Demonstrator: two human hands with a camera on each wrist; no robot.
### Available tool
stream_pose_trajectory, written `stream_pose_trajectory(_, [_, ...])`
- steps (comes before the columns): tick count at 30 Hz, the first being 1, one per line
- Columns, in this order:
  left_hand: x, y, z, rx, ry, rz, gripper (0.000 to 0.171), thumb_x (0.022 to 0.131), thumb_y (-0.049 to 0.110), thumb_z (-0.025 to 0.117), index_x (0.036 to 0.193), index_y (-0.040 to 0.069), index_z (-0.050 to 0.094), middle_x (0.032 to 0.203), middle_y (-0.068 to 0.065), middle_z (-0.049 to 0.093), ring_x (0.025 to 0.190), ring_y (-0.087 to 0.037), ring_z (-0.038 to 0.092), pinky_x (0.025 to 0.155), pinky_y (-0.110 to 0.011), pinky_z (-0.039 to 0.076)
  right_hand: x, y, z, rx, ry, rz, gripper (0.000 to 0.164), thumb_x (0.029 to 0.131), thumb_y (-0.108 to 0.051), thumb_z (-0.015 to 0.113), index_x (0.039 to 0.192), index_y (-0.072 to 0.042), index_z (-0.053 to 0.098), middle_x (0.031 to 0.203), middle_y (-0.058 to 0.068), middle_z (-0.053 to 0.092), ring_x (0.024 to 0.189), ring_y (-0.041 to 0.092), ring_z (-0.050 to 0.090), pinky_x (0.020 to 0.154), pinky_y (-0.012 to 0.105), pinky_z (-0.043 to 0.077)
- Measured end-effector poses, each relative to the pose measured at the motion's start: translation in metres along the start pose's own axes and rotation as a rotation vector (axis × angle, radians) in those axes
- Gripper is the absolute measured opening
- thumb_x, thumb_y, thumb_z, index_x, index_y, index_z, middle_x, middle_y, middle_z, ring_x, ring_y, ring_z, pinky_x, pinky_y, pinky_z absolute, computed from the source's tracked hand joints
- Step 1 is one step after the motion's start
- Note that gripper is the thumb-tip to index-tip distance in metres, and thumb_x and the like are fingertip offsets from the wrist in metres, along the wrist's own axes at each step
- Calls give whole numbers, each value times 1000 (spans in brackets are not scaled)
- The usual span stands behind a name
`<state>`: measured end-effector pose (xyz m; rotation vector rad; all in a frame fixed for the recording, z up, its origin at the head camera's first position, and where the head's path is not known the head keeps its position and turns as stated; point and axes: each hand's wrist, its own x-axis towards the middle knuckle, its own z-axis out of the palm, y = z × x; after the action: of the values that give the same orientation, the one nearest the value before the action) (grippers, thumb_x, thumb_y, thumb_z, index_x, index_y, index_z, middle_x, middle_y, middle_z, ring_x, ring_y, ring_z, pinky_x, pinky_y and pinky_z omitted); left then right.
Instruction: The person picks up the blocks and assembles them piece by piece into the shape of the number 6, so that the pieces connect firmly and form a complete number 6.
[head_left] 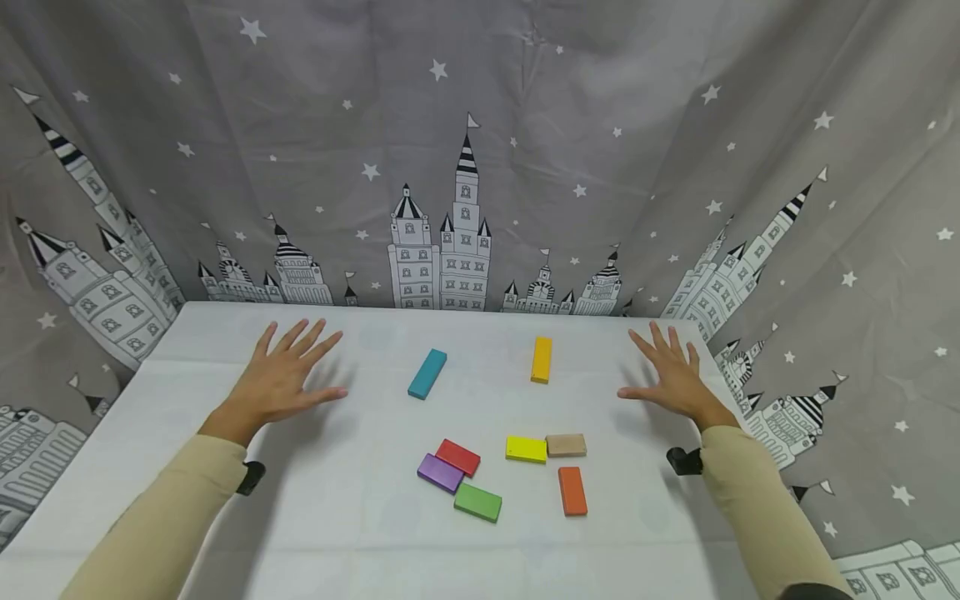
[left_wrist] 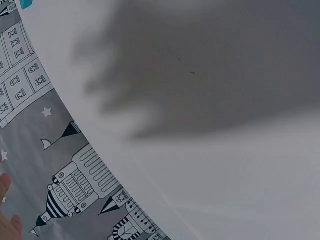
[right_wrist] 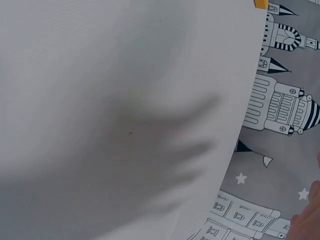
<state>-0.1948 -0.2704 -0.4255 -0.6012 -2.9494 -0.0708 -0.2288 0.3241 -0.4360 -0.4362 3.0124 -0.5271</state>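
Over the left side of the white table, my left hand is spread with fingers straight and nothing in it. My right hand is held the same way on the right side, also holding nothing. A blue block lies nearest the left hand. The amber block is the nearest to the right hand. Closer to me, a red block, a purple block and a green block lie clustered together. Right of them, a yellow block sits end to end with a tan block, and an orange block lies below.
A white cloth covers the table. Behind and around it hangs a grey curtain printed with castles and stars. Both hands cast shadows on the cloth. A dark wrist strap piece shows at the left sleeve.
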Motion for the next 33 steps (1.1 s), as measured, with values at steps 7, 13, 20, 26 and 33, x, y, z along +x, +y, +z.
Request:
stream_pose_trajectory(7, [9,6,5,-63,1,29,89,82,67,57,150,14,33,155,-19,27,142,-39,22,114,-61,2,17,-8,2,-10,-31,-20,109,72,-55,78,156,-23,15,160,18,-6,144,41,-14,109,66,-10])
stream_pose_trajectory(13, [20,15,9,-105,-16,60,89,83,66,58,151,15,33,156,-18,26,142,-39,21,114,-61,2,33,-20,3,-18,-53,-29,110,70,-47,83,155,-19,19,160,20,-3,144,43,-11,110,67,-5])
stream_pose_trajectory(20, [30,25,15,-137,-46,87,88,82,61,63,151,15,32,156,-17,25,143,-38,19,115,-58,0,52,-35,2,-19,-81,-45,108,69,-44,85,154,-16,25,160,22,4,145,44,-4,111,66,2])
stream_pose_trajectory(26, [39,33,21,-159,-63,113,88,82,60,64,151,14,34,157,-17,25,144,-38,19,115,-58,-1,64,-44,3,25,-116,-87,105,67,-37,88,152,-16,29,159,21,10,145,43,5,109,69,9])
stream_pose_trajectory(33, [48,37,31,-167,-81,150,90,82,64,61,151,14,33,157,-15,25,144,-37,20,115,-60,3,77,-51,8,42,-152,-117,103,67,-33,89,152,-18,31,160,19,12,145,42,8,111,67,10])
